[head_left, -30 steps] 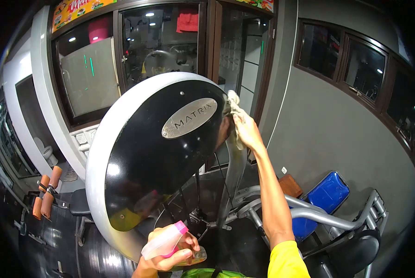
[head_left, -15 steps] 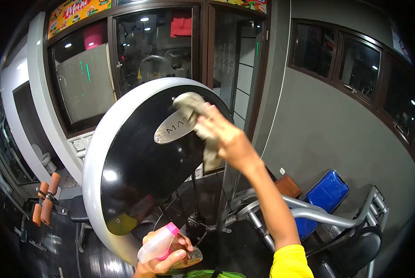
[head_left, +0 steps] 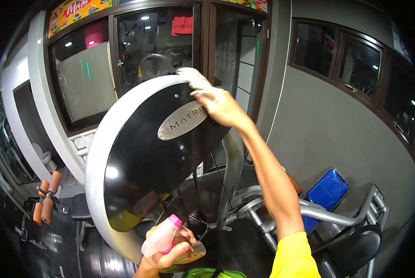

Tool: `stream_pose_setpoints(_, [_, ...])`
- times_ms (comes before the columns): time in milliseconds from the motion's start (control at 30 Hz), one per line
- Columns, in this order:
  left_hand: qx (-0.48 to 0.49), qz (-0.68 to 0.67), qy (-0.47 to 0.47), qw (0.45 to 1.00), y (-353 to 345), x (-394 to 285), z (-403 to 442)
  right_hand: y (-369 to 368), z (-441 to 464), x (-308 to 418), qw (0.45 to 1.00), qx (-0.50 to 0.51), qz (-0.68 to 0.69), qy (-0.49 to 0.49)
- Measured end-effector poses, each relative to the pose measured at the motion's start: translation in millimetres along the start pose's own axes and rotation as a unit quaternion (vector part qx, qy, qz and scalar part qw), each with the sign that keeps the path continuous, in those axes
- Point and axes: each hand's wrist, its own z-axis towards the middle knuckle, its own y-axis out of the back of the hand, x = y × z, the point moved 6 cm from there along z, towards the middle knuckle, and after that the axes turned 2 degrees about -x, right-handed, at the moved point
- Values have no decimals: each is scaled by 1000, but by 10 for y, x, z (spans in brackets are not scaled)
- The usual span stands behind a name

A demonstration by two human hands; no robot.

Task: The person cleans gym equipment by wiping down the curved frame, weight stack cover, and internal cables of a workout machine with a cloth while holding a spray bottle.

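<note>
"Grey wall (head_left: 328, 125) to one side, glass door (head_left: 156, 41) behind. What's changed?"

"The cloth (head_left: 194, 79) is off the middle of the nameplate (head_left: 177, 124) and up at the top edge of the cover (head_left: 142, 167), so more lettering shows."

"And the grips?"

"Right hand (head_left: 222, 109) grasps the cloth; left hand (head_left: 161, 262) wraps the spray bottle (head_left: 157, 241), low before the cover. Whether it squeezes the trigger, I can't tell."
</note>
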Motion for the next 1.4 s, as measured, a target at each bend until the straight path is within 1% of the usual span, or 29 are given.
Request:
stream_pose_setpoints(33, [0,0,0,1000,4,-3,-16,-85,-45,367,989,-23,-25,142])
stream_pose_setpoints(67, [-4,-26,-8,1000,11,-11,-22,-176,-165,680,957,-44,-51,283])
stream_pose_setpoints(133, [-9,-55,-18,998,19,-21,-27,-318,-388,862,954,-60,-123,265])
stream_pose_setpoints(167, [-2,-48,-23,999,17,-29,-33,-308,-395,809,951,-45,-151,266])
stream_pose_setpoints(200, [5,-40,-27,999,15,-36,-41,-241,-377,678,948,-39,-185,255])
stream_pose_setpoints(267, [1,-51,-27,998,22,-16,-36,-72,-301,327,961,-52,-170,212])
stream_pose_setpoints(333, [-4,-62,-28,998,38,-8,-33,98,-296,-130,974,-35,-201,94])
stream_pose_setpoints(400, [12,13,-12,1000,29,18,-11,154,-337,-744,968,-40,-246,33])
stream_pose_setpoints(433, [13,12,-10,1000,35,38,-1,185,-382,-856,968,-39,-246,31])
stream_pose_setpoints(500, [34,24,-30,999,17,56,21,207,-428,-1175,985,-13,-102,-139])
stream_pose_setpoints(533, [33,23,-29,999,6,57,15,225,-403,-1131,992,-44,-72,-93])
stream_pose_setpoints(567, [18,-10,-25,999,6,60,23,213,-400,-1157,991,-47,-68,-107])
stream_pose_setpoints(600, [3,-43,-23,999,6,66,40,186,-352,-988,989,-50,-64,-119])
stream_pose_setpoints(633, [-1,-47,-26,999,7,80,54,126,-297,-776,994,-82,-38,-65])
stream_pose_setpoints(700, [1,-27,-27,999,23,110,66,1,-214,-349,993,-110,45,4])
stream_pose_setpoints(733, [5,-9,-26,1000,31,115,66,-56,-224,-52,989,-103,43,93])
stream_pose_setpoints(767, [6,21,-41,999,37,94,66,-140,-283,242,993,-56,3,101])
stream_pose_setpoints(800, [6,22,-44,999,32,78,72,-210,-363,537,971,-93,-82,204])
stream_pose_setpoints(867, [-10,-20,-32,999,21,81,53,-261,-412,668,965,-86,-115,219])
stream_pose_setpoints(933, [-4,-17,-28,999,16,77,51,-118,-313,501,974,-93,-115,173])
stream_pose_setpoints(967, [5,-15,-27,1000,7,75,64,-46,-246,360,981,-92,-119,120])
stream_pose_setpoints(1000, [2,-17,-26,1000,31,88,66,30,-196,305,978,-93,-138,123])
stream_pose_setpoints(1067, [50,60,-13,997,39,131,71,71,-55,-36,969,-127,-208,30])
stream_pose_setpoints(1100, [53,69,-7,996,39,129,78,95,8,20,970,-127,-206,30])
stream_pose_setpoints(1167, [35,50,-25,998,27,110,104,85,95,25,996,-59,-53,-48])
stream_pose_setpoints(1200, [17,29,-45,998,25,98,107,60,106,124,996,-57,-54,-47])
stream_pose_setpoints(1267, [10,10,-36,999,6,118,107,-75,123,518,995,-62,-29,72])
stream_pose_setpoints(1333, [5,-7,-27,1000,19,130,117,-338,-14,863,986,-14,-75,148])
stream_pose_setpoints(1400, [6,-6,-33,999,31,150,109,-509,-270,1267,952,-93,-58,285])
